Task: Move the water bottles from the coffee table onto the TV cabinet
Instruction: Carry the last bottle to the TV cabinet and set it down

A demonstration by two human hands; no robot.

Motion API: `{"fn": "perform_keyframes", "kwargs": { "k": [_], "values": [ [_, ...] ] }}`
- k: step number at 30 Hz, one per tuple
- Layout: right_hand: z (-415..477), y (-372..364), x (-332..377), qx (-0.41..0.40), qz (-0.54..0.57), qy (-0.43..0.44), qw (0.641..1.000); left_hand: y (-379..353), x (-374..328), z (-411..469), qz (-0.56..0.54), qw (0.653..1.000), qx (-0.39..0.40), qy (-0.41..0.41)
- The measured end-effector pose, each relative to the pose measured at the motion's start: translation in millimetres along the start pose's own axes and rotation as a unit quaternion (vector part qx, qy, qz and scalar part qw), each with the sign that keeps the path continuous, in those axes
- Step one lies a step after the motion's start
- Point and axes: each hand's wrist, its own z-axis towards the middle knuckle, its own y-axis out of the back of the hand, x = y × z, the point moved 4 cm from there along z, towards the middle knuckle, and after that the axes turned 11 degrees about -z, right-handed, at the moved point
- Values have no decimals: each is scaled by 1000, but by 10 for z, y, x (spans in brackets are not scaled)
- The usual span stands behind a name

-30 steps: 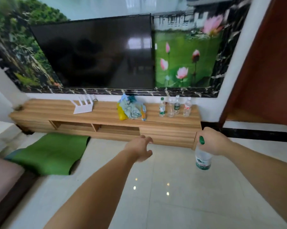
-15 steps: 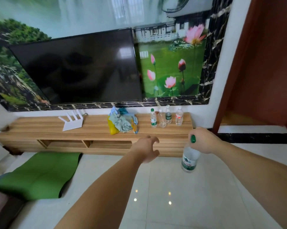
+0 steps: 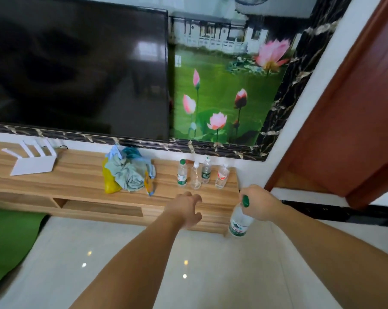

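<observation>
My right hand (image 3: 261, 202) grips a clear water bottle (image 3: 239, 221) with a green cap and green label by its neck; the bottle hangs in front of the right end of the wooden TV cabinet (image 3: 81, 175), below its top. My left hand (image 3: 185, 208) is empty with fingers spread, in front of the cabinet's front edge. Several water bottles stand upright in a row on the cabinet's right end: a green-capped one (image 3: 182, 172), an unlabelled clear one (image 3: 196, 176), a green-labelled one (image 3: 206, 170) and a red-labelled one (image 3: 222, 176).
A bundle of bags and cloth (image 3: 127, 172) lies left of the bottles. A white router (image 3: 32, 160) stands further left. The TV (image 3: 77, 68) hangs above. A green mat (image 3: 7, 237) lies on the tiled floor at left, a brown door (image 3: 349, 108) at right.
The view has closed in on the cabinet, which looks much larger. Both hands have come up near its right end, the bottle still hanging from my right hand.
</observation>
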Motion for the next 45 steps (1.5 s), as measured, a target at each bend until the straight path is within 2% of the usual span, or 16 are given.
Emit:
{"fn": "perform_keyframes", "kwargs": {
  "k": [14,25,28,37,40,42,45],
  "values": [
    [1339,134,-476,10,50,-32,998,269,48,1529,14,999,39,-21],
    [2494,-497,-1121,108,96,-55,988,139,149,2745,62,993,78,67],
    [2781,-620,-1289,141,92,-44,985,94,74,3089,46,992,80,84],
    [3419,-805,-1521,156,113,-14,981,-57,171,3633,21,989,99,105],
    [3573,-890,-1504,158,128,-36,978,-79,312,3782,3,990,101,104],
    [3650,-957,-1480,131,158,-72,976,-107,403,3881,-24,989,96,108],
    [3721,-1090,-1438,108,176,-114,972,-158,549,4009,-117,981,59,142]
  ]
}}
